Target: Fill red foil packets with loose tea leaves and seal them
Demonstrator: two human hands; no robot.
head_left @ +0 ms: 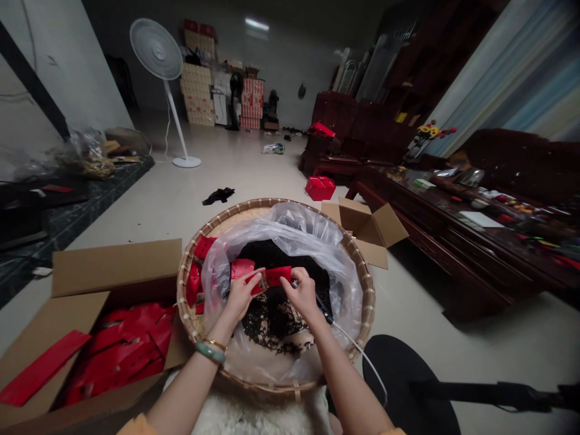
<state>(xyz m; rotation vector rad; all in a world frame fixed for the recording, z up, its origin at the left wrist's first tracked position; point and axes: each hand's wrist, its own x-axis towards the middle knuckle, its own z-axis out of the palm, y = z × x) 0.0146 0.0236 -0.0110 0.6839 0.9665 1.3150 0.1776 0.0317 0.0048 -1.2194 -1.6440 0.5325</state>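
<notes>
Over a round bamboo basket [368,290], both of my hands work close together on a small red packet [278,276]. My left hand [244,293] pinches its left end, where a bit of something clear and brownish shows by the thumb. On its right end are the closed fingers of my right hand [301,294], with a small shiny thing beside them that I cannot make out. Below lies a loose heap of black, stringy dried material [276,317] in a clear plastic bag [347,284] lining the basket. A pink-red packet [241,267] rests behind my left hand.
At left stands an open carton [118,254] full of red packets [131,344]. A white cable [369,359] runs out of the basket's right side. Another open carton [380,229], a dark wooden table [421,241], a white fan [179,121] and a black round base [403,386] surround it.
</notes>
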